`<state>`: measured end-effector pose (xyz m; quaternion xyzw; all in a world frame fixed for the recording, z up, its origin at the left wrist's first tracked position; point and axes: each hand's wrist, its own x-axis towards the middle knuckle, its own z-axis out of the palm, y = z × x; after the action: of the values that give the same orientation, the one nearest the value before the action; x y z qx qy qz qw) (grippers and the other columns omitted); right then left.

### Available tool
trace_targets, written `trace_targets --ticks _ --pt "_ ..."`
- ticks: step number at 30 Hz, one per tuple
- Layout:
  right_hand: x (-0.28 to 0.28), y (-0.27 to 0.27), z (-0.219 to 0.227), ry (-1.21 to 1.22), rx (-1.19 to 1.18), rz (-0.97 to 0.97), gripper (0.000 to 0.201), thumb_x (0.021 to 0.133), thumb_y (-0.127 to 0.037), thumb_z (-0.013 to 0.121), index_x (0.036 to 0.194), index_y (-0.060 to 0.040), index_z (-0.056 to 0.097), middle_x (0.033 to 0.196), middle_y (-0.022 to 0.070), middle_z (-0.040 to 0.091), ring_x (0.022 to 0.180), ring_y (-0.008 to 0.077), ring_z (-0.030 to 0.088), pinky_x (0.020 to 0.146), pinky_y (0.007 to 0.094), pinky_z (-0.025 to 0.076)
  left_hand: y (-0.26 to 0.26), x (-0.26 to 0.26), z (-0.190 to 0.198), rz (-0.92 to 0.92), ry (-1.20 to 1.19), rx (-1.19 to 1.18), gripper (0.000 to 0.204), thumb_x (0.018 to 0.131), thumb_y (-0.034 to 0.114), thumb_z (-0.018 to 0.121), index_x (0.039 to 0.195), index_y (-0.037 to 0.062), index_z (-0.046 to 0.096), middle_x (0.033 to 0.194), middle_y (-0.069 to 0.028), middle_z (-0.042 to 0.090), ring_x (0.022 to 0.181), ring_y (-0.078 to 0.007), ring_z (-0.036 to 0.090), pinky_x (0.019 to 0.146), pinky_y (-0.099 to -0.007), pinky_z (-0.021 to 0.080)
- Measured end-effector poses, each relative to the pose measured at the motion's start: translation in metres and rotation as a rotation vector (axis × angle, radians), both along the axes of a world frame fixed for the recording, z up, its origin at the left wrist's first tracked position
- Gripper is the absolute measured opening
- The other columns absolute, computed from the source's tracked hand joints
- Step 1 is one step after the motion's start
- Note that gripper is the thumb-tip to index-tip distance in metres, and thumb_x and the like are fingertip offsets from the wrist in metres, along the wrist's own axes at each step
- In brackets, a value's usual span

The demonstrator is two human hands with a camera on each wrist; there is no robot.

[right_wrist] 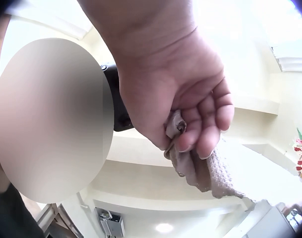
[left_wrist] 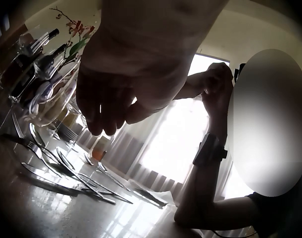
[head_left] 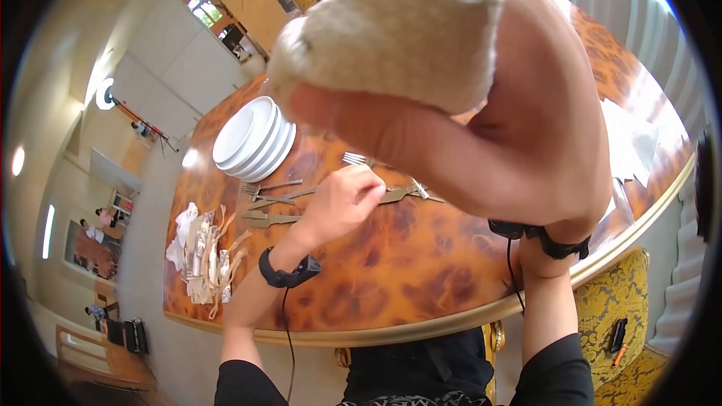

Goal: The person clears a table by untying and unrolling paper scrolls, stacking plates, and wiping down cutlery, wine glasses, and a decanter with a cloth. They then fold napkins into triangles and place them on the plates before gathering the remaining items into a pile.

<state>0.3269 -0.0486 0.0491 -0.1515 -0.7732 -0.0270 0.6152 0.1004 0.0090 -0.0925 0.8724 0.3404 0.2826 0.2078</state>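
Note:
Raised close to the head camera, my right hand (head_left: 538, 135) grips a folded beige cloth (head_left: 406, 37) between thumb and fingers. In the right wrist view, the fingers of that hand (right_wrist: 175, 94) curl over the bunched cloth (right_wrist: 218, 173), whose loose end hangs down. My left hand (head_left: 344, 199) hovers over the table with loosely bent fingers and holds nothing. Below it lie several forks and knives, among them a knife (head_left: 271, 219) and a fork (head_left: 355, 159). The left wrist view shows the left hand (left_wrist: 131, 84) hanging above the cutlery (left_wrist: 76, 171).
A stack of white plates (head_left: 252, 139) stands at the table's back left. Bundled strips and wrapped pieces (head_left: 201, 256) lie near the left edge. White sheets (head_left: 632, 139) are at the right, by a yellow patterned chair (head_left: 617, 297). Glasses (left_wrist: 49, 101) stand beyond the cutlery.

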Motion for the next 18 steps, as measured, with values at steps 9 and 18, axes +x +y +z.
trace_targets --ticks 9,18 --pt "0.015 -0.025 0.007 -0.086 -0.013 -0.086 0.019 0.078 -0.018 0.077 0.086 -0.0044 0.068 0.064 0.0094 0.062 0.053 0.0274 0.061 0.049 0.0330 0.046 0.034 0.021 -0.065 -0.270 0.197 0.412 0.025 0.089 0.014 0.059 0.111 0.0039 0.061 0.106 -0.0151 0.058 0.094 -0.0302 0.054 0.085 -0.0476 0.042" --pt "0.023 -0.024 0.006 -0.079 -0.078 -0.123 0.030 0.077 -0.023 0.066 0.061 -0.0010 0.054 0.054 0.0184 0.053 0.053 0.0401 0.057 0.051 0.0459 0.047 0.050 0.023 -0.067 -0.105 0.773 0.606 0.046 0.092 0.030 0.065 0.135 0.0224 0.055 0.151 -0.0120 0.038 0.145 -0.0263 0.025 0.114 -0.0692 0.010"
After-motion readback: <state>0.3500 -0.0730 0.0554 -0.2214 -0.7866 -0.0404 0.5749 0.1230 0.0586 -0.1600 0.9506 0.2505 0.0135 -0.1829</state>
